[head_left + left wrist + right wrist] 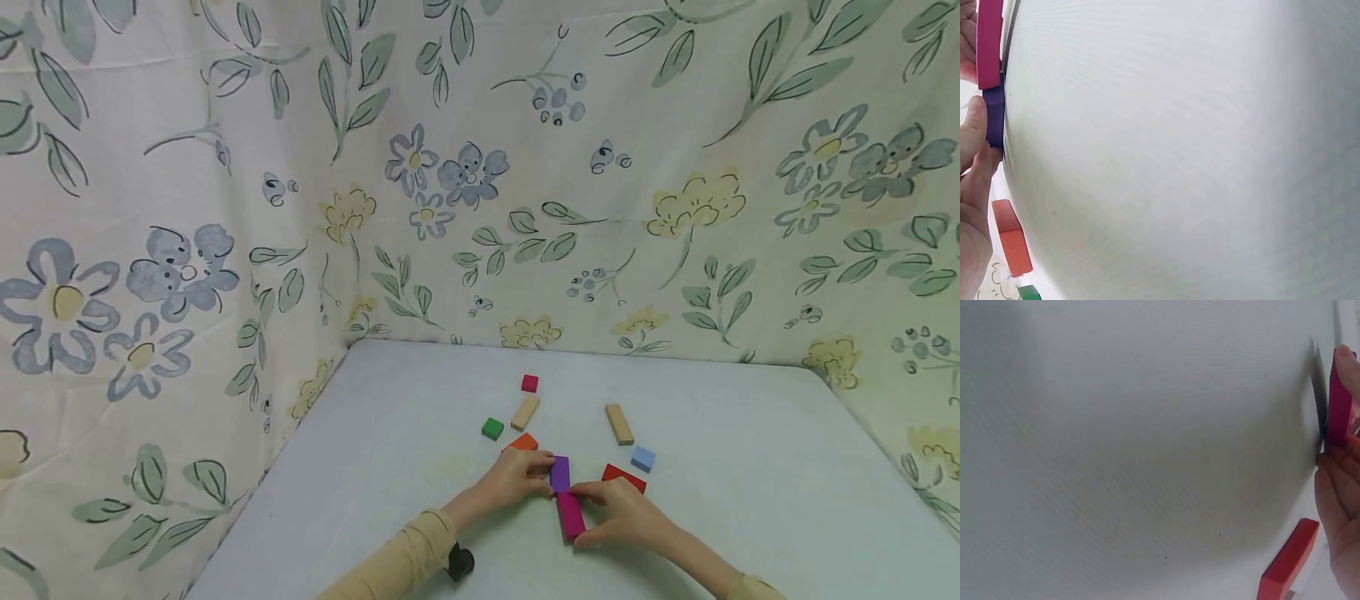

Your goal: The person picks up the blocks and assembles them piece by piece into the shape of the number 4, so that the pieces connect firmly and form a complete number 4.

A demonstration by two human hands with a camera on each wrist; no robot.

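Observation:
In the head view my left hand (512,478) pinches a purple rectangular block (560,472) between thumb and fingers. My right hand (628,515) grips a magenta block (571,517) by its two ends. The magenta block's far end meets the near end of the purple one, both running roughly lengthwise away from me. Seen from the left wrist, the magenta block (989,47) overlaps the end of the purple block (994,115). A dark shadow lies along the magenta block (1339,403) in the right wrist view, with fingers at either end of it.
An orange block (521,442) lies just beyond the left hand, a red block (624,478) beyond the right. Farther off are a green cube (492,428), a blue cube (642,458), a small red cube (530,383) and wooden blocks (525,412). Patterned cloth (480,208) walls the table (375,467).

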